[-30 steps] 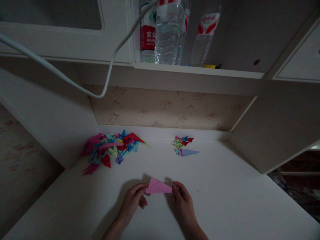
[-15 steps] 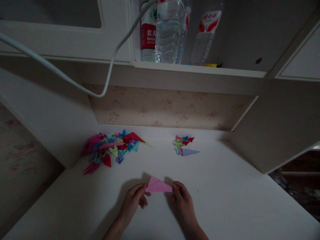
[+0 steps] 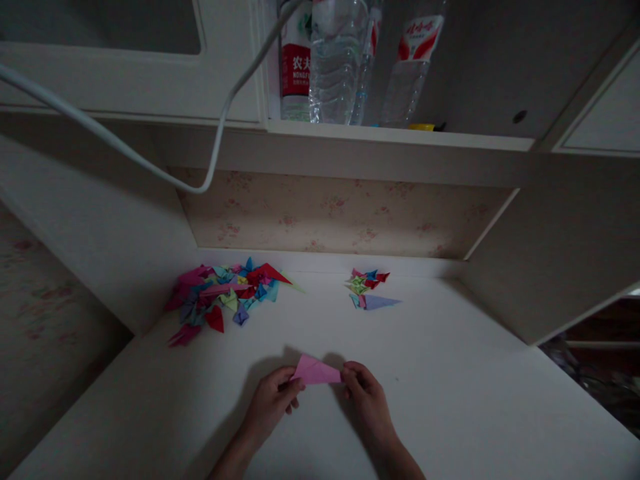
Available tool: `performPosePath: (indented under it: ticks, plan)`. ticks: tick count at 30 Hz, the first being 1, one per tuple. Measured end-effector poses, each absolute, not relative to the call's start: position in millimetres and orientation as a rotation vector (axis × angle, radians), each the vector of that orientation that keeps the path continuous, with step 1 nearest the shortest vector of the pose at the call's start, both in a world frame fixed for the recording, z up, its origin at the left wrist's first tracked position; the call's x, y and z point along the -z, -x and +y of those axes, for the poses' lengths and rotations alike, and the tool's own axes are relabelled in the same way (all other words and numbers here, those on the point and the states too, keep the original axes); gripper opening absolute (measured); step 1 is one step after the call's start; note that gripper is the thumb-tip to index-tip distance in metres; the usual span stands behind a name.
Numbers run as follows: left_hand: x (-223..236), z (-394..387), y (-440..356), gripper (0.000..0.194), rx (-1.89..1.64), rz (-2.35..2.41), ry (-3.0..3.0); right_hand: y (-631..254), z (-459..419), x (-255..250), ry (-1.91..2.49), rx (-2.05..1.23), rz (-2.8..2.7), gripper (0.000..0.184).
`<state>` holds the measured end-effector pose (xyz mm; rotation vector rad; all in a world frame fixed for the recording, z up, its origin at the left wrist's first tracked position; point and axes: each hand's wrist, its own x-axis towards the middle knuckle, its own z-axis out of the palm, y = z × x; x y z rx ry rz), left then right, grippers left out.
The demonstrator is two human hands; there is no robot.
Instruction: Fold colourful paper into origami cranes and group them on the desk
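Observation:
A folded piece of pink paper (image 3: 317, 372) is stretched between my two hands, just above the white tabletop (image 3: 320, 433). My left hand (image 3: 274, 399) pinches its left end, the thumb lying over the front. The narrow right end is gripped between the thumb and fingers of my right hand (image 3: 366, 393). Farther back on the left lies a heap of colourful folded paper pieces (image 3: 225, 297). A smaller group of folded papers (image 3: 369, 281), with a long purple one (image 3: 381, 303) in front, rests behind my right hand.
Overhead, a shelf (image 3: 400, 133) holds several clear plastic bottles (image 3: 336, 67). A white cable (image 3: 150, 170) hangs in a loop at the upper left. Side panels (image 3: 530, 253) border the tabletop, with flowered wallpaper (image 3: 330, 210) along the back.
My left thumb has moved up onto the front of the pink paper. My right hand has shifted slightly left, and the paper's face looks slightly turned.

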<state>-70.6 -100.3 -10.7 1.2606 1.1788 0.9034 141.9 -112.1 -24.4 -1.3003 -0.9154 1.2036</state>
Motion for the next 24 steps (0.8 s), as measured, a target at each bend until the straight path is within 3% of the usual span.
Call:
performPosePath:
  ticks: [13, 19, 24]
  plan:
    - [15, -99, 72, 0.046, -0.942, 1.190, -1.205, -158, -101, -3, 1.347, -1.232, -1.513, 0.035]
    - [20, -99, 68, 0.049, -0.965, 1.207, -1.216, -237, -53, -7, 1.325, -1.170, -1.716, 0.034]
    - [26, -95, 67, 0.044, -0.978, 1.255, -1.206, -317, 3, -31, 1.661, -1.013, -1.715, 0.039]
